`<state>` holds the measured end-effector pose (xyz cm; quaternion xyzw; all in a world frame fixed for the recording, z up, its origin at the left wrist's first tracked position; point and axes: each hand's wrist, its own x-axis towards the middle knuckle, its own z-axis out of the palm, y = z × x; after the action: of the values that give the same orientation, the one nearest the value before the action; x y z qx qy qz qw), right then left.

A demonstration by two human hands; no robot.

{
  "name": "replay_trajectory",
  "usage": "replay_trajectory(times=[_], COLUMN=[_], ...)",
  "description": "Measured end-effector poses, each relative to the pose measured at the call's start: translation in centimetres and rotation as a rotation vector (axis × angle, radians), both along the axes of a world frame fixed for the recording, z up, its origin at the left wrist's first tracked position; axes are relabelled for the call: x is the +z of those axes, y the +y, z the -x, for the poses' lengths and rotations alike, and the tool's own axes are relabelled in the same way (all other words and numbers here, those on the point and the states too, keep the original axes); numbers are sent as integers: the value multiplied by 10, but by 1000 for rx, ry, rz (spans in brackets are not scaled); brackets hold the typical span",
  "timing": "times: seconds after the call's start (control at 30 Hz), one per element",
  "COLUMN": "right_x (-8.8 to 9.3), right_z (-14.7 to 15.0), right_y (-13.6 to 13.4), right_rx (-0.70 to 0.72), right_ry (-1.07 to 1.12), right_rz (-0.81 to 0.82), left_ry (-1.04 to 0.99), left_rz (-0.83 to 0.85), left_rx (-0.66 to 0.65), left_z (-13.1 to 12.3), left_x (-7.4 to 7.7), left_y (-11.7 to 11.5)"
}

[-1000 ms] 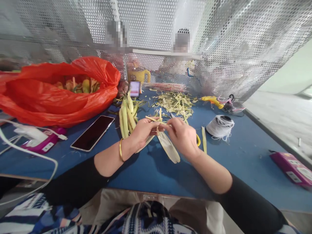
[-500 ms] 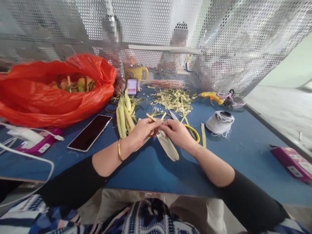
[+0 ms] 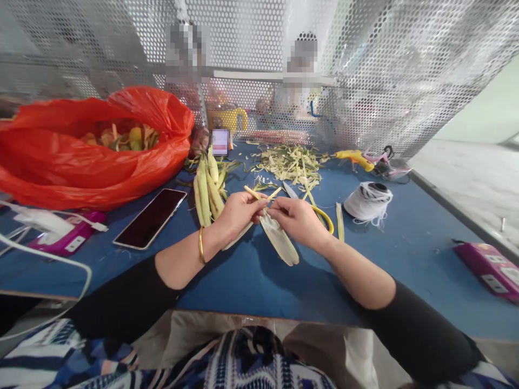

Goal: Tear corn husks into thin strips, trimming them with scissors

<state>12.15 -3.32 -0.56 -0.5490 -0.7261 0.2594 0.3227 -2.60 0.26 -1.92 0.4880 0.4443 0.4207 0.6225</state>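
My left hand [image 3: 240, 215] and my right hand [image 3: 294, 220] meet over the blue table, fingertips almost touching. Between them are pale green corn husks [image 3: 279, 240]; one broad leaf hangs down below my right fingers, another slants under my left hand. Narrow husk ends poke up above the fingertips. Both hands are pinched closed on the husks; the exact grip point is hidden by the fingers. Yellow-handled scissors [image 3: 329, 220] lie just behind my right hand, partly covered by it. A bunch of whole husks [image 3: 205, 192] rests left of my left hand.
A red plastic bag [image 3: 162, 156] holding husks stands at left, near a phone [image 3: 151, 219] and a purple power strip [image 3: 71, 246]. Husk scraps [image 3: 290, 165] lie at the back. To the right are a white thread spool [image 3: 367, 204], a yellow glue gun [image 3: 353, 158] and another power strip [image 3: 488, 269].
The hands stay together on the husks with only slight finger movement. The whole view has shifted a little; nothing has been put down or picked up.
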Motion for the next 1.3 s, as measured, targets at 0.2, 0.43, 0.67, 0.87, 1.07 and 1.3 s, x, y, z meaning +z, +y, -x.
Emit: replay_trajectory(times=[0.2,0.43,0.67,0.87,1.07,1.3], right_x=[-6,-11,-12,-6,-8,-16], right_z=[-1,0,-9,-15,-5,-2], right_y=[11,13,14,14,10,9], right_rx=[-214,-208,-221,-140,-70,-221], right_ry=[575,763,538,136,242,313], right_rz=[349,292,85,-152,22,-83], left_ry=[-88,58,119,230,230,186], left_rz=[107,38,-52,-54,-47,-99], left_rx=[-97,-155,-251,-343,-381,-427], left_z=[5,1,4,4,0,0], left_x=[0,-2,0,0,0,1], left_y=[4,-6,-5,-8,-13,-15])
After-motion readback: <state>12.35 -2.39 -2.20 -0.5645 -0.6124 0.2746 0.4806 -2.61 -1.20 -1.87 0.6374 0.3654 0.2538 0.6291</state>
